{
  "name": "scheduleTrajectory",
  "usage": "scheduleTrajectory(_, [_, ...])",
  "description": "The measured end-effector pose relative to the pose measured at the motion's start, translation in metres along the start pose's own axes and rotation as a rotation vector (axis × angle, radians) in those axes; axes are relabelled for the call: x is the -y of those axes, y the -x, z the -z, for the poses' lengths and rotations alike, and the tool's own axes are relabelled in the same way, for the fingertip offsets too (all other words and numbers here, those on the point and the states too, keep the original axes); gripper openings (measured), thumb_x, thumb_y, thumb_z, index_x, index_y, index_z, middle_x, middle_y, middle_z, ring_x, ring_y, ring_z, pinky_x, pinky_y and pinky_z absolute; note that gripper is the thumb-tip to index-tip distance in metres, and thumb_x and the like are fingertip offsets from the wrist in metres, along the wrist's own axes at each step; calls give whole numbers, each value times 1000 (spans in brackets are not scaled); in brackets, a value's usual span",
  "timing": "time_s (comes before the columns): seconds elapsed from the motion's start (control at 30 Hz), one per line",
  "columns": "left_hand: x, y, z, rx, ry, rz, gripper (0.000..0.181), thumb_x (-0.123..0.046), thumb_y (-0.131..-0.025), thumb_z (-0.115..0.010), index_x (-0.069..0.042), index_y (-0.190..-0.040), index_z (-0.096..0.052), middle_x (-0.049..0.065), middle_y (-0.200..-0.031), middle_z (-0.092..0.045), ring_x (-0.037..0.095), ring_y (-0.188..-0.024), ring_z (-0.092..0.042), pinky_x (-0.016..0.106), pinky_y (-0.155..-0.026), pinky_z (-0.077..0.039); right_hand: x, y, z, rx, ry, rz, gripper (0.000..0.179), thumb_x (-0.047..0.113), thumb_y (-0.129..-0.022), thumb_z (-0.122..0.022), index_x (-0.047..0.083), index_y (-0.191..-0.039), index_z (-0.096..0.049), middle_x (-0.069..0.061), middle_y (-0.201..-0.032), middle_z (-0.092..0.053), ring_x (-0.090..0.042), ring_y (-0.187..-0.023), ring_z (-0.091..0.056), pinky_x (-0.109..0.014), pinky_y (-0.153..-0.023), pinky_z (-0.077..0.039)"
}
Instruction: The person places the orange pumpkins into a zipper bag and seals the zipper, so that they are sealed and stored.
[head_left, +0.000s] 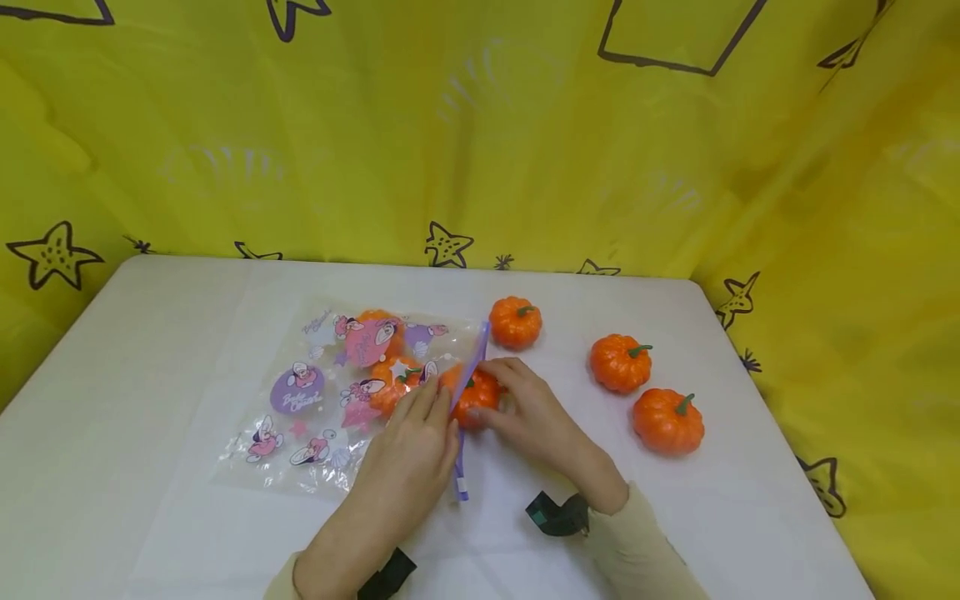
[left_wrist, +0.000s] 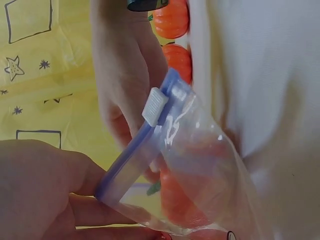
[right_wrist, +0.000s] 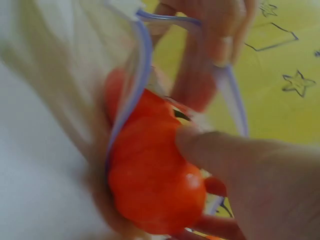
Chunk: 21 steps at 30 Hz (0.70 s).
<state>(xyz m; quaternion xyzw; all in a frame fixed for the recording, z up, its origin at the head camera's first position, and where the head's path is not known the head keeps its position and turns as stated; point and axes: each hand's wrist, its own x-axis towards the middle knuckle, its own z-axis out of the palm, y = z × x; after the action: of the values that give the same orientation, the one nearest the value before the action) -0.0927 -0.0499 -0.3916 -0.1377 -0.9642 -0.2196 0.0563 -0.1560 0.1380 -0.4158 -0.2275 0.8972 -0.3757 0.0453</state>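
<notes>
A clear zip bag (head_left: pixel 258 467) with pink and purple cartoon prints lies flat, its lavender zip edge (head_left: pixel 477 346) facing right. Two small orange toy pumpkins show through the plastic, one of them this pumpkin (head_left: pixel 388 392). My left hand (head_left: pixel 412 454) pinches the bag's rim between thumb and fingers, and the mouth gapes in the right wrist view. My right hand (head_left: pixel 536 412) grips another pumpkin (right_wrist: pixel 155 180) with thumb and fingers, partly through the bag's mouth. A white slider (left_wrist: pixel 155 106) sits on the zip near one end.
One loose pumpkin (head_left: pixel 515 322) stands just beyond the bag's zip edge. Two more, an upper pumpkin (head_left: pixel 620 364) and a lower pumpkin (head_left: pixel 667 422), stand to the right on the white table (head_left: pixel 180 333). A yellow patterned curtain (head_left: pixel 375 150) hangs behind and beside the table.
</notes>
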Motion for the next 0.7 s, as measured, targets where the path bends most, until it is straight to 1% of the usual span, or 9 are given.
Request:
scheduleTrajectory(0.13, [1, 1, 0, 10, 17, 30, 46, -24, -97, -60, 2, -135, -58, 19, -147, -51, 37, -136, -49, 52, -103, -49, -4, 1, 7, 52, -150, -115, 52, 17, -89, -73, 10, -137, -55, -5, -137, -58, -25, -123, -61, -42, -103, -52])
scheduleTrajectory(0.2, [1, 1, 0, 16, 28, 38, 47, -25, -98, -60, 2, -136, -57, 19, -148, -50, 37, -137, -48, 52, -104, -48, -5, 3, 12, 62, -190, -161, 47, 15, -89, -72, 10, -133, -56, -6, -134, -60, -27, -121, -62, -43, -101, -53])
scheduleTrajectory(0.23, [1, 1, 0, 20, 29, 39, 47, -25, -98, -59, 2, -136, -57, 19, -148, -50, 37, -137, -48, 52, -104, -48, -5, 4, 15, 70, -198, -165, 44, 14, -90, -72, 9, -131, -57, -7, -132, -61, -28, -120, -63, -43, -100, -53])
scheduleTrajectory(0.3, [0, 1, -1, 16, 25, 34, 47, -25, -98, -59, 2, -137, -56, 19, -148, -50, 37, -137, -48, 52, -103, -48, -5, 5, 19, 87, -206, -148, 39, 13, -90, -71, 7, -127, -59, -9, -128, -63, -29, -118, -64, -44, -99, -54])
scheduleTrajectory(0.47, [0, 1, -1, -4, 7, 16, 47, -25, -98, -60, 2, -136, -57, 20, -147, -51, 37, -136, -49, 51, -105, -47, -3, 7, 22, 132, -199, -54, 32, 13, -92, -69, 6, -122, -62, -9, -125, -63, -28, -116, -63, -44, -97, -55])
scheduleTrajectory(0.6, [-1, 1, -2, -14, -20, -1, 48, -24, -97, -61, 2, -137, -56, 19, -147, -51, 37, -136, -50, 49, -104, -48, 0, 8, 19, 148, -165, 11, 32, 11, -93, -67, 5, -125, -64, -8, -126, -62, -26, -116, -62, -41, -96, -56])
scheduleTrajectory(0.7, [-2, 1, -1, -10, -41, -4, 50, -24, -97, -61, 2, -138, -55, 18, -148, -51, 36, -136, -49, 48, -102, -50, 3, 6, 14, 162, -131, 47, 36, 10, -95, -65, 3, -130, -63, -9, -127, -61, -26, -117, -62, -39, -96, -56])
